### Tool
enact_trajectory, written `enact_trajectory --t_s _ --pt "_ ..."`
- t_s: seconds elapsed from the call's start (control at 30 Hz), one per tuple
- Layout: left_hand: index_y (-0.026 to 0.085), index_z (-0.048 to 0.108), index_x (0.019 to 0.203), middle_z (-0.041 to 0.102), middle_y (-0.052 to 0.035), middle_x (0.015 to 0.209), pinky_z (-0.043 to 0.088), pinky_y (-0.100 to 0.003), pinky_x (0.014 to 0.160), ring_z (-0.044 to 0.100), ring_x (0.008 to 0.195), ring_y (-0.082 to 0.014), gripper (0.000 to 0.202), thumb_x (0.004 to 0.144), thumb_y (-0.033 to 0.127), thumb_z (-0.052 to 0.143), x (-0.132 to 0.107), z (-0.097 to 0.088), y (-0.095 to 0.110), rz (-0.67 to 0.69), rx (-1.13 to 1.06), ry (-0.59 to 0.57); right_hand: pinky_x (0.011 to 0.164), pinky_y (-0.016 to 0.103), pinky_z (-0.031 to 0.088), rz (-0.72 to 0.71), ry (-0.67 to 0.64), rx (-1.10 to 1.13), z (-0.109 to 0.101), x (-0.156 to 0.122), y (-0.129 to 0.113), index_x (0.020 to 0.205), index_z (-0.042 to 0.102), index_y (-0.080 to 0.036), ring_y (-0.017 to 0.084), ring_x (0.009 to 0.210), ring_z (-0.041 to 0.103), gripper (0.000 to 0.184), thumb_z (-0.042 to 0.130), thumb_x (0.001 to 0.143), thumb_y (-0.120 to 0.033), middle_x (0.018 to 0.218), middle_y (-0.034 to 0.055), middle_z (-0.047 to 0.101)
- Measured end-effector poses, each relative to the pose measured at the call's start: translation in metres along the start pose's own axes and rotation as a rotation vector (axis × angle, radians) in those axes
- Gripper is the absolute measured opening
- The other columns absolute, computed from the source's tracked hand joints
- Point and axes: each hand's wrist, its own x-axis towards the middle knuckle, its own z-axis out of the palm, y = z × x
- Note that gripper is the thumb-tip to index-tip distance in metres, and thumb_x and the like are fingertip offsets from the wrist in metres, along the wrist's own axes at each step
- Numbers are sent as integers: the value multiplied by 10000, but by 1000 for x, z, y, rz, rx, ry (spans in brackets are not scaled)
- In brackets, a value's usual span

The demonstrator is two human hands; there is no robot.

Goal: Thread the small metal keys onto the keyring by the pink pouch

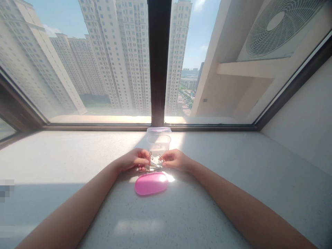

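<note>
My left hand (136, 159) is closed, its thumb and fingers pinching a small gold-brown looped piece (150, 155). Opposite it, my right hand (177, 159) pinches a similar small looped piece (160, 158). Both pieces are too small for me to tell their kind. Below and between the fingertips lie several shiny metallic bits (155, 166), blurred by glare. A pink oval lid or tray (150, 185) rests on the sill just in front of my hands. Behind them stands a clear plastic container (158, 140), its lower part washed out by sunlight.
The speckled pale windowsill (220, 148) runs up to a dark window frame (158, 69). A white wall (306, 117) closes off the right side. Tall buildings and an air-conditioner fan (276, 22) are outside the glass.
</note>
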Motion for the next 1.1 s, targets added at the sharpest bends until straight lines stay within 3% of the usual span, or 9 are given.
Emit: enact_trajectory --t_s 0.43,0.83,1.1 --pt "104 629 797 669 -75 727 470 -234 531 594 545 -110 198 748 244 760 -1 6 6 13 -62 -30 448 223 436 34 17 49 1 2 4 997 656 -132 104 464 538 333 739 711 -280 585 -18 614" --pt "94 640 808 683 -99 771 490 -240 558 623 583 -127 190 752 233 757 -2 6 5 15 -90 -36 437 207 393 80 66 124 5 1 -6 864 664 -131 88 457 529 165 650 745 -243 632 12 663" --pt "95 636 811 686 -108 794 506 -241 575 641 611 -140 181 742 212 756 -2 8 7 -17 -119 -18 441 207 386 83 74 142 6 1 -6 784 623 -147 82 448 521 147 665 715 -270 614 0 649"
